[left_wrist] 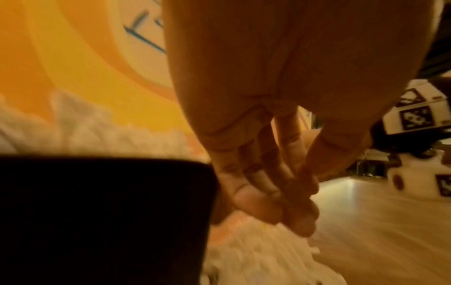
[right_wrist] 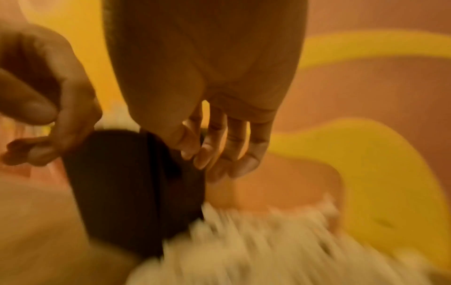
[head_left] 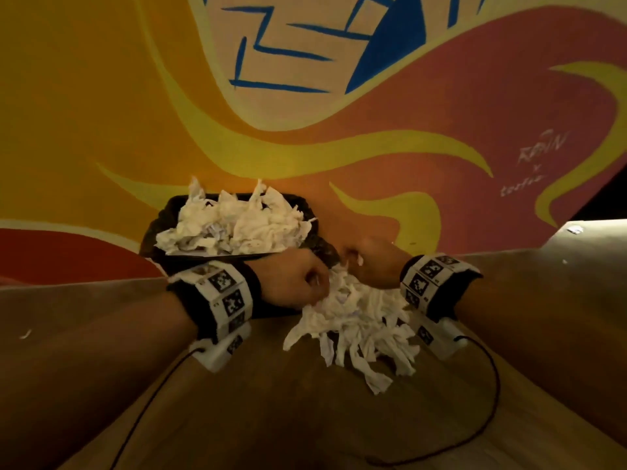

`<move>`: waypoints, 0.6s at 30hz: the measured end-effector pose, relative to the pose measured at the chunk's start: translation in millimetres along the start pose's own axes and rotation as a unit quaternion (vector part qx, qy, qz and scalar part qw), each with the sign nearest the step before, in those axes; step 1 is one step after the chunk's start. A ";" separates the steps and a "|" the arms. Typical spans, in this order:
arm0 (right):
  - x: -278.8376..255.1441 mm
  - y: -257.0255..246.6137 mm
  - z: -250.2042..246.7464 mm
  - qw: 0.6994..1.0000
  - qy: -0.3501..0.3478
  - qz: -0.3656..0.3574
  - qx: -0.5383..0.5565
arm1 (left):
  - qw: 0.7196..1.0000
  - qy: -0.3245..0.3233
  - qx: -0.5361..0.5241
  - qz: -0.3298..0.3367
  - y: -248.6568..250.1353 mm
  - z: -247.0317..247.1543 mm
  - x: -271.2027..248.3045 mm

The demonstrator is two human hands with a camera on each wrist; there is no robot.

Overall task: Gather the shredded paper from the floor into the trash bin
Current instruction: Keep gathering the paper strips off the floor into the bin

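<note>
A: Starting at the left, we've got one stray scrap (head_left: 25, 333) lying alone on the floor (head_left: 271, 418), well away from everything.

B: Then the bin (head_left: 159, 228), black, against the painted wall (head_left: 84, 113), already heaped above its rim with paper (head_left: 234, 225). We'd call most of the job done.

A: Our left hand (head_left: 291, 279) is next, fingers curled down onto the top of a loose pile (head_left: 353, 330) on the floor just beside the bin. The wrist views are blurred, so we can't tell how much it grips.

B: Our right hand (head_left: 371, 262) meets it from the other side, fingers bent in and pinching shreds at the pile's top.

A: Far right, a few small bits (head_left: 573, 228) by the wall.

B: So what's left, we reckon: this pile, then the strays. The full bin may spill.
</note>
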State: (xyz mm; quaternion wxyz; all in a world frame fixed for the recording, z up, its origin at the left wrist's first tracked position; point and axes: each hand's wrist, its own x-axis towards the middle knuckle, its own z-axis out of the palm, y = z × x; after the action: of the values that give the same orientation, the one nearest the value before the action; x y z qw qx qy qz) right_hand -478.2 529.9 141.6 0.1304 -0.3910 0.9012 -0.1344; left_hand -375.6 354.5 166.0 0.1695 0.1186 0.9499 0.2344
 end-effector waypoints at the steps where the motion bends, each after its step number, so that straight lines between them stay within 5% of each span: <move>1: -7.6 9.5 11.9 0.999 -0.037 0.025 -0.017 | 0.999 -0.029 0.022 -0.009 0.6 19.2 9.9; 6: -31.2 38.0 64.2 0.967 -0.212 0.093 -0.104 | 0.994 -0.039 0.031 -0.095 -19.7 108.4 49.6; 11: -29.7 48.2 94.6 0.971 -0.184 0.045 -0.147 | 0.985 -0.035 -0.010 -0.168 -51.5 162.3 75.0; 18: -15.1 63.8 106.7 0.957 -0.192 0.010 -0.217 | 0.987 0.007 -0.017 -0.163 -69.1 193.0 83.8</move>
State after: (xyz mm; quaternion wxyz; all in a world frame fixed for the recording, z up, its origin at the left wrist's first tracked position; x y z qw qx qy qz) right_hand -474.7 568.0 22.3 0.2146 -0.4191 0.8705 0.1432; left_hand -389.5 398.7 -50.6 0.2011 -0.0419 0.9534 0.2209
